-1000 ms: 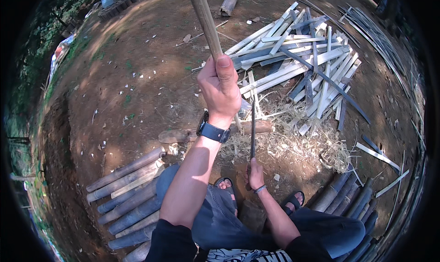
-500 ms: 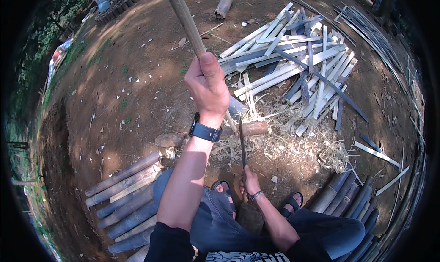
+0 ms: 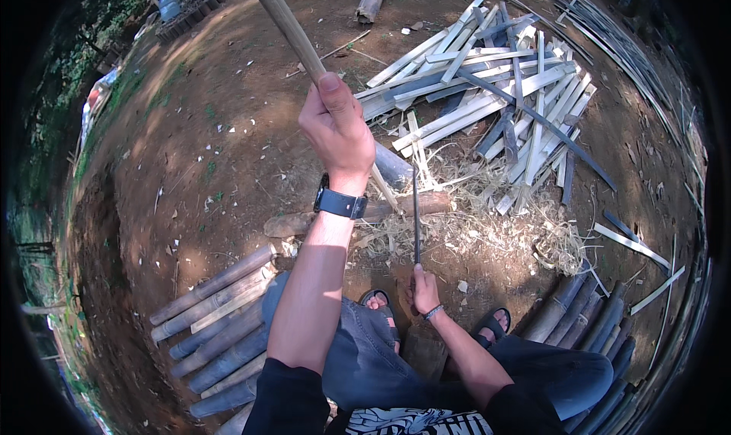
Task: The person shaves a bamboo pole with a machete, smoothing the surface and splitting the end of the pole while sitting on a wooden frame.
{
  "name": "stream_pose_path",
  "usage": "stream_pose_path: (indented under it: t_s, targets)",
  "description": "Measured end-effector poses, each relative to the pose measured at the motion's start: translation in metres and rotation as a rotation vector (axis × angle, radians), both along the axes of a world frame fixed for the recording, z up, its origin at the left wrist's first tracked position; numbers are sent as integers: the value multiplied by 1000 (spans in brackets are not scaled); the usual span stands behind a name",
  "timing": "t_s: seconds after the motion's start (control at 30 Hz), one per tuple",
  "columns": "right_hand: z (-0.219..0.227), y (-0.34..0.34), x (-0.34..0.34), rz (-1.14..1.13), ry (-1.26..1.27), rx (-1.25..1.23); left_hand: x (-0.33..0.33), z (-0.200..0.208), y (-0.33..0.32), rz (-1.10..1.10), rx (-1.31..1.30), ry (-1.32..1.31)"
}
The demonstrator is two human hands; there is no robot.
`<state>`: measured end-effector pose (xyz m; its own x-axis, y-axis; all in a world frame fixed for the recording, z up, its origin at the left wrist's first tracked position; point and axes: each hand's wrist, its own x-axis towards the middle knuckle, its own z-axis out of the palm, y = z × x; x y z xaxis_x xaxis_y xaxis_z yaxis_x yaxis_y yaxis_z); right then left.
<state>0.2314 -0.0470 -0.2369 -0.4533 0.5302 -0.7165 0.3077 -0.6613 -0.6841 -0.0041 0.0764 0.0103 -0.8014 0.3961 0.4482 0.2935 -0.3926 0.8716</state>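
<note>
We see the left hand [image 3: 335, 127] raised, fist closed around a long bamboo pole [image 3: 289, 28] that slants up to the top left edge and down behind the wrist toward the ground. A black wristwatch [image 3: 340, 203] sits on that wrist. We see the right hand [image 3: 423, 289] low, between the knees, fingers wrapped on the handle of a long dark blade [image 3: 416, 222] that stands nearly upright, tip near the lower end of the pole. Just beyond the blade a short log [image 3: 358, 214] lies crosswise on the dirt ground [image 3: 228, 130], with pale shavings [image 3: 487, 222] heaped around and right of it. We note sandalled feet [image 3: 377, 302] below the log; the person sits in dark trousers. Farther out, a heap of split bamboo slats [image 3: 487, 77] lies at upper right, well apart from the hands. Round bamboo sections [image 3: 213, 313] lie side by side at lower left, more of them [image 3: 586, 328] at lower right. Thin strips [image 3: 624, 39] fan along the far right rim. A cut bamboo piece [image 3: 370, 3] lies alone at the top.
</note>
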Motion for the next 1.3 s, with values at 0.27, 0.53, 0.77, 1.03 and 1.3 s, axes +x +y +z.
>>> stream_pose_path:
  t_s: [0.27,0.53,0.77,1.03,1.3]
  targets:
    - [-1,-7,3,-116,204,301,-1,-1,0,52,-5,65]
    - [-4,3,3,-173,131,-22,-3,1,-3,126,-17,61]
    - [-6,8,-3,-246,172,26,-3,3,-2,177,0,-1]
    - [-11,9,0,-220,177,48,0,5,-8,144,-6,-13]
    - [-10,4,9,-186,217,-3,3,9,-11,177,7,-35]
